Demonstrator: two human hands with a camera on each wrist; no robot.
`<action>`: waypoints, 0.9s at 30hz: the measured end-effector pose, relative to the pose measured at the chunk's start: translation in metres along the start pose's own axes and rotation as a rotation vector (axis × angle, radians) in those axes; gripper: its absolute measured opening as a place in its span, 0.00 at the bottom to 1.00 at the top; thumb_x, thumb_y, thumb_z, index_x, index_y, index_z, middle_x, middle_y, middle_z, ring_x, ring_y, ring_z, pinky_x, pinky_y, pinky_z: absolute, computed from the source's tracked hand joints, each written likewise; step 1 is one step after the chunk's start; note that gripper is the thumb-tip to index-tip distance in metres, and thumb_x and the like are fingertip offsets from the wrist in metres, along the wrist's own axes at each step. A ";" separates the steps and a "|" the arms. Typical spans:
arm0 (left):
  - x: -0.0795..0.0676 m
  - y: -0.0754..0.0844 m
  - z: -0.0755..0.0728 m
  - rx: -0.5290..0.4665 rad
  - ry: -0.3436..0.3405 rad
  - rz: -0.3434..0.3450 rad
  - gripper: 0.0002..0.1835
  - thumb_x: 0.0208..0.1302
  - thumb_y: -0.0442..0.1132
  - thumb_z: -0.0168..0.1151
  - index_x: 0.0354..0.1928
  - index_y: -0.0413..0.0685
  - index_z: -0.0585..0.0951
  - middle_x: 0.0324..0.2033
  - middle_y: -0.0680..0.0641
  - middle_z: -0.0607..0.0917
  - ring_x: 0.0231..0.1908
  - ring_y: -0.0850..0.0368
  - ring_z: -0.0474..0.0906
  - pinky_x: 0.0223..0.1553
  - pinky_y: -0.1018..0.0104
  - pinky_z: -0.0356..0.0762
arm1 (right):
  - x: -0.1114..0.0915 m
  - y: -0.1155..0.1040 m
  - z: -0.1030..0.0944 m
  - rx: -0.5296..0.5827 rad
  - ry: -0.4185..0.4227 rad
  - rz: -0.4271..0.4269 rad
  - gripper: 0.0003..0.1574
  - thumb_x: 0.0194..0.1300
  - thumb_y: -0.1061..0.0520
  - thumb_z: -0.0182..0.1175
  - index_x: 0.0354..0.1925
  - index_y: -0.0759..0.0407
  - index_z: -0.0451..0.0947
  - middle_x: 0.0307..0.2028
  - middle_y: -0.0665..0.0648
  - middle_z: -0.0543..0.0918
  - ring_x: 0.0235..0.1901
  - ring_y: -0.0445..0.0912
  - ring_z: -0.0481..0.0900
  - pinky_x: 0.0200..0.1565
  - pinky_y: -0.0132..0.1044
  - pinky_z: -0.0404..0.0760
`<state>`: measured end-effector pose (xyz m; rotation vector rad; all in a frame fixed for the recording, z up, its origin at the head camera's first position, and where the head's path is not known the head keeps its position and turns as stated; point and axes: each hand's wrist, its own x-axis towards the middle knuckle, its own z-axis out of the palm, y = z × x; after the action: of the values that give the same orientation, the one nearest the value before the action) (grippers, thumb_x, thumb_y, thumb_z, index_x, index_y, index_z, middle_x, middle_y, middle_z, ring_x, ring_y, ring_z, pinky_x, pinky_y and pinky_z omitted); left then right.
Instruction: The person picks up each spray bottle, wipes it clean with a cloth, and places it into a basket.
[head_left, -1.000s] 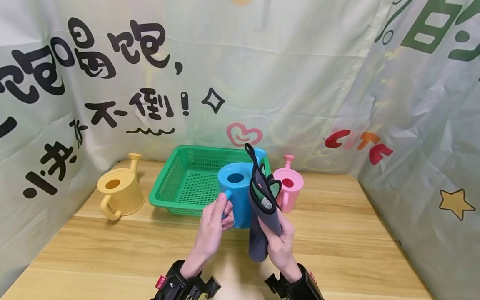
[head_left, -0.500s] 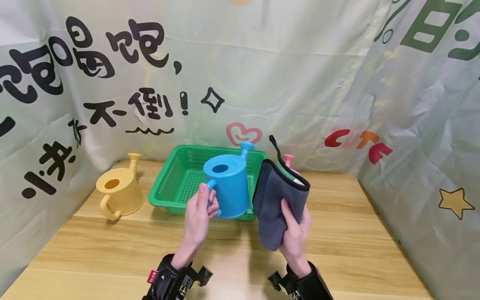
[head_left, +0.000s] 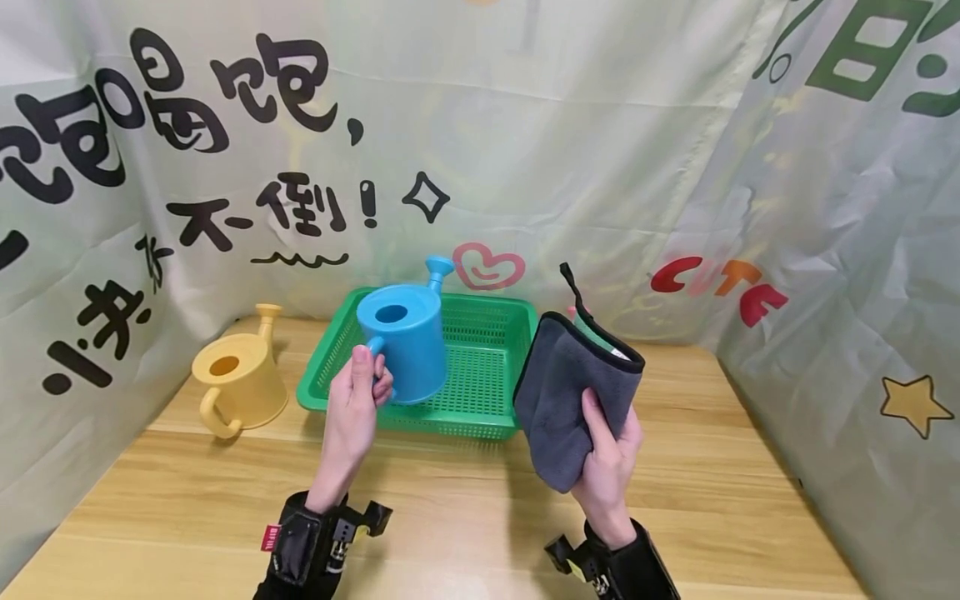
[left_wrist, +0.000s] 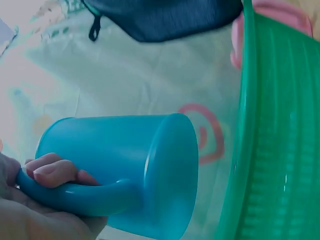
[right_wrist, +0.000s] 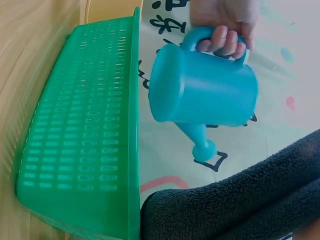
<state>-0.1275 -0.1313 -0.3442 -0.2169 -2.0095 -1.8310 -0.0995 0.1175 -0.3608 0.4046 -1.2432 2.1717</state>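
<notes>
With its fingers curled round the handle, my left hand holds a blue watering can upright above the left part of a green plastic basket. The left wrist view shows the can's handle inside the grip. My right hand grips a folded dark grey cloth with black edging, a hanging loop and a green inner side. This cloth is held up at the basket's right end, apart from the can. In the right wrist view the can's spout points away from the left hand.
A yellow watering can stands on the wooden table left of the basket. Mostly hidden behind the cloth is a pink watering can. A printed curtain hangs close behind the basket and along both sides.
The blue watering can has moved left and up, from in front of the basket to above its left part. My right hand has moved right with the cloth, now covering the pink can.
</notes>
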 end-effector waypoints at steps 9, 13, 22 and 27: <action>0.018 -0.023 -0.018 0.288 0.034 -0.020 0.24 0.84 0.49 0.32 0.34 0.38 0.68 0.28 0.43 0.71 0.34 0.53 0.68 0.42 0.67 0.63 | 0.001 -0.001 -0.001 0.014 0.004 0.005 0.16 0.74 0.67 0.51 0.54 0.63 0.80 0.46 0.51 0.85 0.46 0.42 0.82 0.49 0.33 0.82; 0.026 -0.034 -0.022 0.371 0.031 -0.034 0.24 0.84 0.49 0.30 0.35 0.40 0.69 0.31 0.40 0.73 0.37 0.48 0.68 0.46 0.61 0.61 | 0.002 -0.001 -0.001 0.006 0.001 0.002 0.16 0.74 0.67 0.51 0.55 0.63 0.80 0.47 0.52 0.85 0.46 0.42 0.82 0.50 0.33 0.81; 0.036 -0.049 -0.027 0.570 -0.011 -0.099 0.28 0.83 0.49 0.27 0.34 0.41 0.74 0.37 0.34 0.80 0.53 0.34 0.69 0.61 0.39 0.50 | 0.002 -0.002 -0.002 0.007 -0.016 -0.001 0.17 0.74 0.67 0.50 0.55 0.63 0.79 0.48 0.52 0.85 0.47 0.42 0.82 0.51 0.34 0.81; 0.036 -0.056 -0.028 0.641 -0.054 -0.156 0.28 0.83 0.49 0.25 0.35 0.42 0.74 0.39 0.33 0.80 0.55 0.34 0.63 0.64 0.35 0.41 | 0.002 -0.002 -0.003 0.005 -0.020 0.003 0.17 0.74 0.67 0.50 0.56 0.64 0.79 0.48 0.52 0.85 0.47 0.43 0.82 0.52 0.34 0.81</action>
<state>-0.1762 -0.1717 -0.3793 0.0823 -2.5863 -1.1730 -0.1003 0.1213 -0.3600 0.4277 -1.2507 2.1787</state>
